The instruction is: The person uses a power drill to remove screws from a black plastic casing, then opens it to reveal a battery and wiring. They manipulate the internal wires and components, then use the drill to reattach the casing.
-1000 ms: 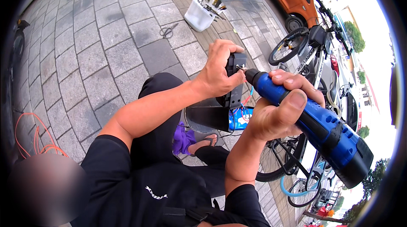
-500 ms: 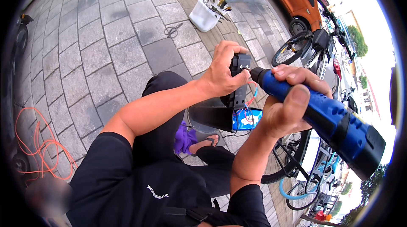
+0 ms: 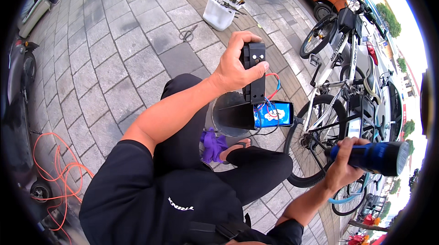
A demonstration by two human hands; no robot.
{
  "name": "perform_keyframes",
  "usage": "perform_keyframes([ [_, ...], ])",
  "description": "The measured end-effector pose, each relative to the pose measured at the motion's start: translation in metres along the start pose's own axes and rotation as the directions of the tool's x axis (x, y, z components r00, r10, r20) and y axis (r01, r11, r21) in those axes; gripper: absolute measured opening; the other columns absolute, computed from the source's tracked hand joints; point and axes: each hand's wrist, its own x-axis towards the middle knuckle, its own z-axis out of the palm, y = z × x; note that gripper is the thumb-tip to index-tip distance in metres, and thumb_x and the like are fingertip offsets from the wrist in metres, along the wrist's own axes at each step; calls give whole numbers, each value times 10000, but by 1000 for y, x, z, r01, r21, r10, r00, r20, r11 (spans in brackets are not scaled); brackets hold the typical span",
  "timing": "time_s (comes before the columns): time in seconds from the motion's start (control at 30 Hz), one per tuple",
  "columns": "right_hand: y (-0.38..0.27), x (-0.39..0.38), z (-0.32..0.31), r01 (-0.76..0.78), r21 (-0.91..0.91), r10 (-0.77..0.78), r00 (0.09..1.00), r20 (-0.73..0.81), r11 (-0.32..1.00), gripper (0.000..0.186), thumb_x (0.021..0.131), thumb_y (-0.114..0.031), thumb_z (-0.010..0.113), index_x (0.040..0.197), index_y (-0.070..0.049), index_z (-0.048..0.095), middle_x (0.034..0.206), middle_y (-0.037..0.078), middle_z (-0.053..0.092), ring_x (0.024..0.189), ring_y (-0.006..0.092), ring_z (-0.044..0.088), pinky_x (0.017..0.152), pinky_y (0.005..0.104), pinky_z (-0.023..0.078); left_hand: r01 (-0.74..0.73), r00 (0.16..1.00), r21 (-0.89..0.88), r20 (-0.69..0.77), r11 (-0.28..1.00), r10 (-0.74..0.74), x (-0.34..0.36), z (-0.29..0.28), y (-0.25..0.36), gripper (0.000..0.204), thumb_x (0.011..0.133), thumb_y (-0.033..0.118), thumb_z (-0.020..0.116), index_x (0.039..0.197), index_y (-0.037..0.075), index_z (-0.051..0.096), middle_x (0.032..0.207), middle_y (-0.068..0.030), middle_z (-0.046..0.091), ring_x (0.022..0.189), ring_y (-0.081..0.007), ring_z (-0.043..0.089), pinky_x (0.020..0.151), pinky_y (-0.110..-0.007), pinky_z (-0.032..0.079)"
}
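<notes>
The right hand [image 3: 342, 168] had swung the blue power tool [image 3: 372, 157] well away from the black battery case [image 3: 254, 72], down and out to the right beside the white bicycle [image 3: 340, 80]; a second before, its tip had been pressed against the case. That suggested the driving on the case was finished, at least for the moment. Its fingers were wrapped tight around the tool's barrel. The left hand [image 3: 234, 66] had kept the case raised above the lap, fingers curled over its top edge and thumb along the face. Below the case hung the blue cell pack [image 3: 273, 114] with red and blue wires. Beyond the case, on the paving, stood a white tub [image 3: 218, 12] of tools.
</notes>
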Motion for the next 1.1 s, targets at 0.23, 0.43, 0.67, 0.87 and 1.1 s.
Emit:
perform_keyframes([
  [0.23, 115, -131, -88, -469, -527, 517, 853, -65, 708, 455, 874, -220, 845, 1158, 40, 604, 965, 93, 671, 863, 200, 635, 813, 351, 532, 83, 996, -133, 53, 988, -77, 1, 8, -5, 640, 871, 79, 826, 1384, 42, 445, 1096, -34, 540, 929, -91, 596, 808, -282, 548],
  [0.43, 325, -346, -127, -698, -621, 894, 448, 11, 357, 467, 890, -244, 799, 1185, 64, 609, 1000, 209, 732, 883, 332, 719, 836, 441, 552, 190, 977, -556, 28, 809, -211, 3, 10, -11, 438, 964, 147, 742, 1331, 34, 530, 1115, -68, 635, 947, -126, 650, 825, -312, 577],
  [0.67, 364, -469, -61, -893, 383, 927, -91, 364, -238, 480, 925, -213, 719, 1264, 108, 605, 1012, 210, 726, 880, 345, 718, 819, 442, 569, 343, 888, -772, 80, 535, -453, 14, 10, -16, 430, 1059, 467, 550, 1108, 52, 649, 1088, -114, 719, 954, -245, 710, 873, -418, 599],
  [0.87, 378, -487, -20, -948, 223, 945, -161, 285, -228, 472, 937, -194, 688, 1286, 109, 593, 1018, 196, 721, 855, 314, 711, 775, 432, 572, 393, 848, -800, 124, 453, -516, 18, 7, -37, 376, 1058, 409, 575, 1044, 45, 667, 1104, -164, 739, 1000, -300, 723, 905, -466, 602],
  [1.1, 428, -476, -48, -877, -418, 958, 281, -48, 237, 465, 950, -172, 652, 1312, 110, 578, 1026, 181, 715, 826, 278, 703, 724, 420, 577, 379, 813, -854, 124, 356, -569, 21, 19, -41, 287, 1021, 308, 569, 1021, 29, 639, 1196, -230, 722, 1059, -387, 705, 991, -532, 566],
])
